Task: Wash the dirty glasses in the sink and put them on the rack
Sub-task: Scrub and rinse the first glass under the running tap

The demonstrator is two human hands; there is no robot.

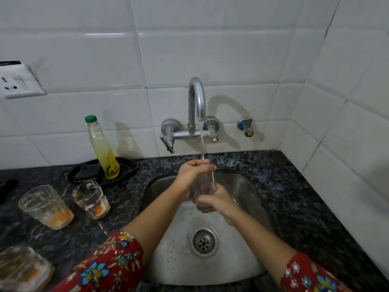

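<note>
While both hands, left hand (189, 175) and right hand (212, 202), grip one glass (203, 184) under the tap stream (202, 144) above the sink (242, 186), three dirty glasses (46, 207) wait at nine o'clock on the table (294, 197); no rack visible.

Both hands (190, 173) (214, 202) closed, left higher

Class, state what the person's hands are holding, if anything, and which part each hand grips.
A clear drinking glass under the running tap: the left hand wraps its rim end, the right hand its base.
</note>
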